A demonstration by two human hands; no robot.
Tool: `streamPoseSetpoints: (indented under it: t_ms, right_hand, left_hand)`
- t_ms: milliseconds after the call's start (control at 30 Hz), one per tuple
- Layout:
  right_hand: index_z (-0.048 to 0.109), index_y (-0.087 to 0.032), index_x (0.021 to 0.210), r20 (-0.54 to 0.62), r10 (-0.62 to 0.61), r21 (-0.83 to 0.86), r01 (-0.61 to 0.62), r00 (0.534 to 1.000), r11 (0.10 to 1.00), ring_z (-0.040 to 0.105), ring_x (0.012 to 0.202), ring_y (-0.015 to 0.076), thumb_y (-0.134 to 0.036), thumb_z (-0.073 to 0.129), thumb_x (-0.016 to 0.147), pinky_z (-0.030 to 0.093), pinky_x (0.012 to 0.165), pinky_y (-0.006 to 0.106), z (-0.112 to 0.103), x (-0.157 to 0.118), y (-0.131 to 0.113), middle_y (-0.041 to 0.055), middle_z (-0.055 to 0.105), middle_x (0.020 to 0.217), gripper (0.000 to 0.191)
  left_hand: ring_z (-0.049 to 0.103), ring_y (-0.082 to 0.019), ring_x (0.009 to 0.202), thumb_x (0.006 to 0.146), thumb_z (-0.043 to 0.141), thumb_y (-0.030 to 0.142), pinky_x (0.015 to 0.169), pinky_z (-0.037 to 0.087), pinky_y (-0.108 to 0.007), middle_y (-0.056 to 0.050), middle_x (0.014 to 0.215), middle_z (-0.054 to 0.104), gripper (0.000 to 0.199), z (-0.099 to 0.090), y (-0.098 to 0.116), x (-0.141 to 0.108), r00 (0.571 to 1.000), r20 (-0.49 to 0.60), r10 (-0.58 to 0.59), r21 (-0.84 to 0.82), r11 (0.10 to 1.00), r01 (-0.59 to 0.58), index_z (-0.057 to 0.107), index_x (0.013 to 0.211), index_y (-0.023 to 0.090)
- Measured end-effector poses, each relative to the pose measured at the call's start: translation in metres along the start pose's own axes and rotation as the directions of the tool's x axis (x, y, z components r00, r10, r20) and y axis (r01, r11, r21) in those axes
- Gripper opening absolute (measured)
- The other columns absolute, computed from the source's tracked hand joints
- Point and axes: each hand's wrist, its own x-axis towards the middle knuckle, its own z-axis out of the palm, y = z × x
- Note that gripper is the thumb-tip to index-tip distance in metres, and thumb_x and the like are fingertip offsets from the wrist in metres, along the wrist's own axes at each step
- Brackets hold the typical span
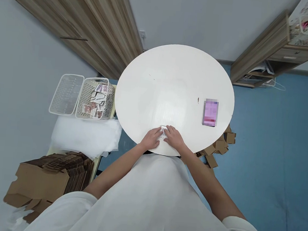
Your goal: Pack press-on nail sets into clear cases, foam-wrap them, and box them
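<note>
Close to the near edge of the round white table (173,84), a small flat white packet (163,131) with faint greyish print lies between my two hands. My left hand (151,138) has its fingers closed on the packet's left side. From the right, my right hand (174,137) grips it too, fingers bent over its edge. The fingertips cover part of the packet, so its exact kind cannot be made out. A pink-purple box (210,113), blurred into blocks, lies farther right on the tabletop.
Left of the table stand a white perforated basket (81,100) of small printed packets and an empty-looking clear basket (66,95). Nearer are white sheets (84,134) and stacked flat cardboard boxes (40,183). Small brown boxes (220,146) lie below the table's right side.
</note>
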Motion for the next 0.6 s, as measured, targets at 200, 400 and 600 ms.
streamPoseSetpoints:
  t_ms: [200, 400, 600]
  right_hand:
    - [0.048, -0.015, 0.104, 0.062, -0.022, -0.082, 0.027, 0.998, 0.996, 0.037, 0.118, 0.0312, -0.020, 0.056, 0.073, 0.041, 0.088, 0.042, -0.002, 0.006, 0.001, 0.0173, 0.042, 0.126, 0.032]
    - [0.049, -0.014, 0.100, 0.126, 0.017, 0.038, -0.022, 0.992, 0.999, 0.048, 0.105, 0.0252, -0.029, 0.053, 0.076, 0.044, 0.083, 0.038, -0.020, 0.002, -0.008, 0.0148, 0.053, 0.110, 0.029]
    - [0.036, -0.016, 0.125, -0.059, 0.125, 0.038, -0.123, 0.990, 0.992, 0.029, 0.125, 0.0311, -0.038, 0.063, 0.066, 0.035, 0.095, 0.044, -0.013, -0.035, -0.042, 0.0157, 0.034, 0.134, 0.068]
  left_hand:
    - [0.037, -0.026, 0.119, 0.068, 0.057, 0.024, 0.095, 0.033, -0.042, -0.012, 0.131, 0.039, 0.053, -0.005, -0.002, 0.004, 0.998, 0.014, 0.061, 0.088, 0.994, -0.062, 0.042, 0.118, 0.018]
    - [0.047, -0.020, 0.107, 0.076, 0.043, 0.010, 0.092, 0.032, -0.040, -0.008, 0.108, 0.055, 0.032, -0.011, -0.003, 0.006, 0.987, -0.012, 0.162, 0.191, 0.969, -0.157, 0.050, 0.106, 0.020]
    - [0.052, -0.020, 0.095, 0.074, 0.044, 0.011, 0.089, 0.034, -0.039, -0.006, 0.099, 0.058, 0.031, -0.020, -0.001, -0.004, 0.980, 0.003, 0.198, 0.144, 0.970, -0.197, 0.052, 0.102, 0.020]
